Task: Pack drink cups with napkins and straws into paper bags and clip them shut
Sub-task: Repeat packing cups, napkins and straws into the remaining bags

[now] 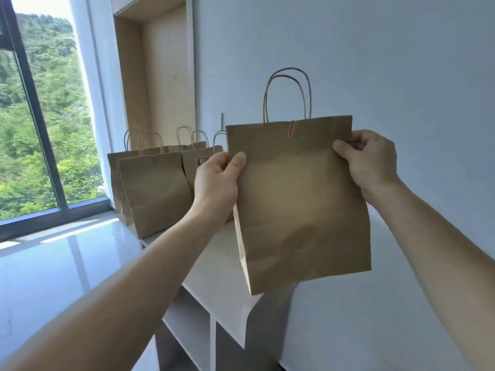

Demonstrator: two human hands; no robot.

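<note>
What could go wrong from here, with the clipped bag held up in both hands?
The left hand and right hand pinch only the side edges of the paper bag, above the shelf; it might slip or tilt, and what is inside cannot be seen. One pink paper clip closes its top and could slide off.

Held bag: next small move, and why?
Probably lower the bag onto the white shelf top beside the other bags: a pink paperclip already holds its top shut, and the left hand and right hand each pinch a side, holding it above the shelf.
</note>
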